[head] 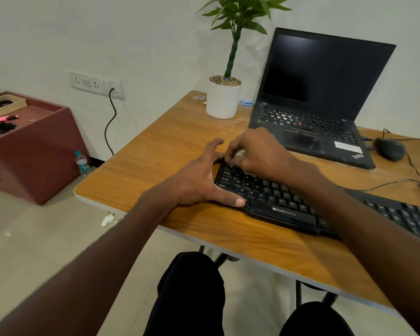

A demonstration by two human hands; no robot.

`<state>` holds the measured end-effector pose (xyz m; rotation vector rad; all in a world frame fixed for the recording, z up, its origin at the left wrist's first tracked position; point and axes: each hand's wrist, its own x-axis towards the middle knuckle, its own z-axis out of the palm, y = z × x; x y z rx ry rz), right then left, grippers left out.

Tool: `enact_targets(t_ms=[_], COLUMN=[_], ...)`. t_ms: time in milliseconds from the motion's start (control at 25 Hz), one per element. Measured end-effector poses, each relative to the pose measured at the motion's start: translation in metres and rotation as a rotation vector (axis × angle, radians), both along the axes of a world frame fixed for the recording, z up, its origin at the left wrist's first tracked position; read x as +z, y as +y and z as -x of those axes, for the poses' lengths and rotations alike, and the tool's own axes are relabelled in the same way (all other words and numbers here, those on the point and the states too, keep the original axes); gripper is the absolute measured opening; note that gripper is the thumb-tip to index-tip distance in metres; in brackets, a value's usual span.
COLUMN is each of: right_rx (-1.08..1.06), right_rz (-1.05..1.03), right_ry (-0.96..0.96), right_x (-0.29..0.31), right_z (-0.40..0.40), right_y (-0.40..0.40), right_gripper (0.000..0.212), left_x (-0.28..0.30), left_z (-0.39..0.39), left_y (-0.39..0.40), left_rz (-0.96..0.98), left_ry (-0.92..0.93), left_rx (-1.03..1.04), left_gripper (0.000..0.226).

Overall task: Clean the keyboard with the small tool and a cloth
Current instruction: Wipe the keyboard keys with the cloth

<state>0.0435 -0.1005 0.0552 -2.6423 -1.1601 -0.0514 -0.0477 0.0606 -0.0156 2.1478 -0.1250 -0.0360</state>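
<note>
A plain off-white wall (pixel 155 40) is being lit evenly, and a switch-and-socket plate (pixel 96 84) is being carried on it, with a black cable (pixel 110 122) being fed down toward the floor. The pale tiled floor (pixel 34 238) is being occupied by a maroon cabinet (pixel 34 151), beside which a plastic bottle (pixel 82 164) is being kept upright. A wood-grain desk (pixel 170 141) is being supported on dark legs.

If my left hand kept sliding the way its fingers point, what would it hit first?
Probably bare table first. The left hand points toward the far edge; the white plant pot stands further along, though depth is hard to judge.
</note>
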Motion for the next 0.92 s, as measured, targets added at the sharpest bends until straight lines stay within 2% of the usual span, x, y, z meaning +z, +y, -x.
enact_targets(t_ms=[120,200,280,400,560,640,720,920], right_rx=[-0.068,-0.094,-0.096,-0.132,0.006,-0.01,-0.041,-0.067], right_rz=[-0.065,-0.216,-0.362,-0.414,-0.229,-0.155,-0.15,-0.037], right_ry=[-0.017,-0.027,0.041,-0.006,0.068,0.081,0.016,-0.01], right_x=[-0.002,-0.011,-0.021,-0.031,-0.015,-0.006,-0.008,0.0], right_z=[-0.005,-0.004,0.0,0.001,0.0,-0.003,0.0,0.0], right_y=[-0.004,-0.002,-0.003,-0.001,-0.005,-0.005,-0.001,-0.004], right_gripper=[0.015,0.02,0.025,0.038,0.05,0.059,0.069,0.069], left_x=[0.002,0.002,0.001,0.001,-0.001,-0.001,-0.001,-0.002], left_z=[0.0,0.001,0.0,0.0,-0.001,-0.002,-0.002,-0.003], left_y=[-0.001,-0.001,0.0,0.0,0.001,0.002,0.001,0.002], left_rz=[0.002,0.005,0.015,0.015,0.007,0.008,0.003,0.0], left_ry=[-0.001,-0.001,-0.002,0.004,-0.001,0.002,0.005,0.006], left_rx=[-0.006,-0.017,-0.015,-0.007,-0.023,-0.014,-0.003,-0.005], left_gripper=[0.144,0.144,0.144,0.147,0.146,0.147,0.148,0.147])
